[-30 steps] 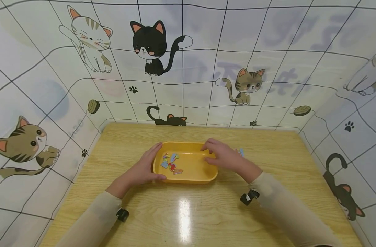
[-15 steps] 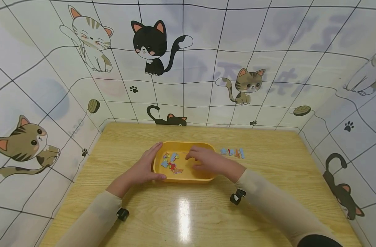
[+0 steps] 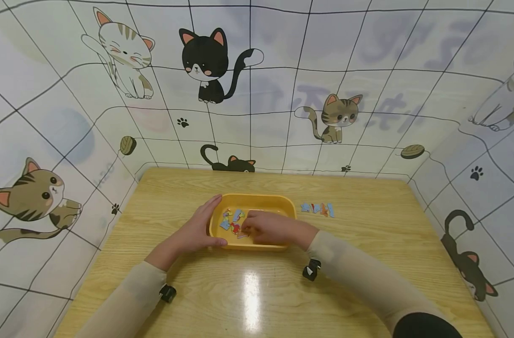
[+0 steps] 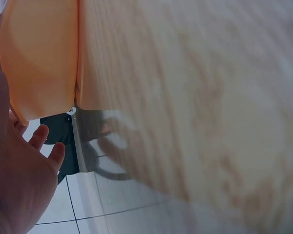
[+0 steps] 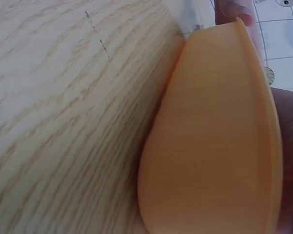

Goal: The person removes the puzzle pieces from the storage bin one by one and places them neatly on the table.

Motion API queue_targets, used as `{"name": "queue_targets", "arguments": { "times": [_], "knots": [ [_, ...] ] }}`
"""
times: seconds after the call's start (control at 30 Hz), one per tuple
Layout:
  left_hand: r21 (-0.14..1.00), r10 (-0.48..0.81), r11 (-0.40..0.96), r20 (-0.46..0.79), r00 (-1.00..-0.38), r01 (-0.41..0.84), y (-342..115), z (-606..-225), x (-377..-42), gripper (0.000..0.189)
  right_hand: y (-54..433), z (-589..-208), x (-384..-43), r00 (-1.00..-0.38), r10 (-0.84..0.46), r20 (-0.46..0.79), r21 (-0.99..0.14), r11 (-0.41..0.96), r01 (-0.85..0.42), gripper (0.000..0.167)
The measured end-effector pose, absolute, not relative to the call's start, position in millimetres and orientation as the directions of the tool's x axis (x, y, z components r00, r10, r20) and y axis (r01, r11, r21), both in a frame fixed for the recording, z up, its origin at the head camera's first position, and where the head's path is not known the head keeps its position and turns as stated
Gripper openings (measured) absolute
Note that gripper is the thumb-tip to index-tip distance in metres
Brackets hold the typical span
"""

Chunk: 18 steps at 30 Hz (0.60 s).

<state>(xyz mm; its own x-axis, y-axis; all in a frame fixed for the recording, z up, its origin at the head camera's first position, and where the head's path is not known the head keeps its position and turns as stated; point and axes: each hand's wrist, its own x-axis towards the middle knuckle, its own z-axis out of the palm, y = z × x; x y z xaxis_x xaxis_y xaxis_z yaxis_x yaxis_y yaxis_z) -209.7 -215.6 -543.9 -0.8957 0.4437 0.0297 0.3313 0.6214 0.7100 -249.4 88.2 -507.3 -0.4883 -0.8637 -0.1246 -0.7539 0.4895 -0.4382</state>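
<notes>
A yellow plastic tray [image 3: 257,198] lies on the table with several small colourful puzzle pieces [image 3: 225,224] in its left half. My left hand [image 3: 193,232] holds the tray's left end, thumb at the near rim and fingers along the far left corner. Inside the tray is my right hand [image 3: 267,227], its fingers bent down at the red piece [image 3: 235,228] and an orange piece [image 3: 241,236]. The fingers partly cover the orange piece, and I cannot tell whether they pinch it. In the right wrist view the tray's outer wall [image 5: 210,131] hides the fingertips.
Right of the tray, several puzzle pieces [image 3: 317,208] stand in a short row on the wooden table [image 3: 366,244]. A wall printed with cartoon cats [image 3: 203,65] encloses the back and sides. Light glares off the table's near middle.
My right hand has moved left and down from the tray's right rim to the pieces, its fingers bending more. The row of pieces on the right has come into view. The left hand stays put.
</notes>
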Motion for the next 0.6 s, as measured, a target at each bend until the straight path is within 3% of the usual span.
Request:
{"name": "queue_targets", "arguments": {
  "times": [0.6],
  "knots": [
    [0.707,0.448,0.623,0.028,-0.894,0.335,-215.1,-542.4,-209.0,0.136,78.1,-514.0,-250.9,-0.473,-0.873,-0.118,-0.497,0.464,-0.733,0.034]
  ]
}}
